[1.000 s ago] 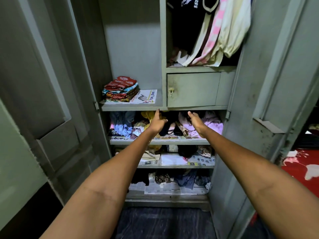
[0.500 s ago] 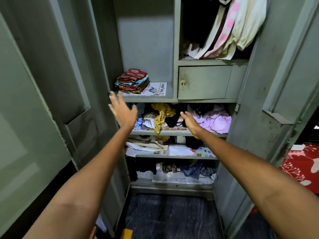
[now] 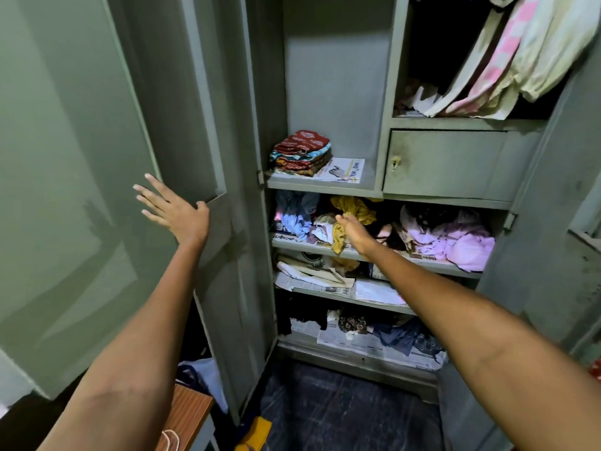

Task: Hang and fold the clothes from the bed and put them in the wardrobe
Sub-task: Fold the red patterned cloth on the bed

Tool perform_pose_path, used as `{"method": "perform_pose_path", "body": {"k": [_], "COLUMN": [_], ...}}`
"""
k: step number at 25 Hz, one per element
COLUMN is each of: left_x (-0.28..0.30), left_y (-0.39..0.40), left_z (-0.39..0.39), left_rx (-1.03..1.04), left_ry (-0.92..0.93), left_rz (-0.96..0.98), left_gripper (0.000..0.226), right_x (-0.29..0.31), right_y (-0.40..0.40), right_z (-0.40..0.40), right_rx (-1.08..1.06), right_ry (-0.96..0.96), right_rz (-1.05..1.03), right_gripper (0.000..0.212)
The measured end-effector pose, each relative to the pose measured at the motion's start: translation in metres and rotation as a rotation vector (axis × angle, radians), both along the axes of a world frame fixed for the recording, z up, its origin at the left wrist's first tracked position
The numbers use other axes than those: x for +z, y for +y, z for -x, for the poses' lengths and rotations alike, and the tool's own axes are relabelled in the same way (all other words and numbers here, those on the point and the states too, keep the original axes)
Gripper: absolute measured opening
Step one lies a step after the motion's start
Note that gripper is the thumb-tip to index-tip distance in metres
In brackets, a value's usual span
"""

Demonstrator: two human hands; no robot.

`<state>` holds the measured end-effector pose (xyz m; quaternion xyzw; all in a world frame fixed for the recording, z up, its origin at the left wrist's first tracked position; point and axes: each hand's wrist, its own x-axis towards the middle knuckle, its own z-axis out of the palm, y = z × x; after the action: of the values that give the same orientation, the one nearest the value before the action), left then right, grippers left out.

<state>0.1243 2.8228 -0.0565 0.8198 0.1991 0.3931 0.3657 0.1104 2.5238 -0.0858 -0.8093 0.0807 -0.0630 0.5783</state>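
My left hand (image 3: 177, 212) is spread flat, fingers straight, against the wardrobe door (image 3: 208, 151). My right hand (image 3: 356, 234) reaches into the wardrobe (image 3: 335, 76), resting on the crumpled clothes (image 3: 349, 216) on the second shelf (image 3: 357, 255); I cannot tell whether its fingers grip any. Up and left of it sits a folded stack (image 3: 302, 151). Shirts (image 3: 507, 56) hang above right.

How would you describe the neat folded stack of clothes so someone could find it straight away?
Look into the open grey wardrobe, at the top shelf of its left compartment. The folded stack sits at that shelf's left end, partly on a printed paper. It alone is neatly folded, red-patterned on top; clothes on the shelves below lie crumpled.
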Motion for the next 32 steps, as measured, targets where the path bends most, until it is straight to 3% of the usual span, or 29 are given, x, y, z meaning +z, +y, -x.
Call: {"method": "perform_pose_path", "body": {"k": [5, 11, 14, 18, 23, 29, 32], "left_x": [-0.006, -0.001, -0.003, -0.013, -0.018, -0.014, -0.012], "left_y": [0.015, 0.022, -0.006, -0.066, -0.15, -0.255, -0.299], "left_z": [-0.002, -0.003, 0.005, 0.009, -0.002, -0.027, -0.041], "left_rx": [-0.228, -0.192, -0.182, -0.252, -0.37, -0.479, -0.565], "left_ry": [0.003, -0.081, -0.13, -0.229, -0.286, -0.261, -0.228], "left_rz": [0.193, 0.288, 0.324, 0.284, 0.164, 0.188, 0.154], "left_gripper": [0.08, 0.044, 0.041, 0.031, 0.016, 0.021, 0.033], "right_x": [0.009, 0.013, 0.006, -0.009, -0.019, -0.013, -0.007], "right_y": [0.106, 0.17, 0.173, 0.155, 0.091, -0.019, -0.059], "right_z": [-0.009, -0.014, -0.018, -0.025, -0.041, -0.059, -0.073], "right_rx": [0.288, 0.493, 0.484, 0.425, 0.201, 0.136, 0.06], "right_ry": [-0.009, -0.018, -0.063, -0.165, -0.296, -0.319, -0.181], "right_rz": [-0.052, -0.042, -0.091, -0.047, 0.003, -0.057, -0.363], "right_gripper": [0.045, 0.051, 0.054, 0.054, 0.026, 0.024, 0.028]}}
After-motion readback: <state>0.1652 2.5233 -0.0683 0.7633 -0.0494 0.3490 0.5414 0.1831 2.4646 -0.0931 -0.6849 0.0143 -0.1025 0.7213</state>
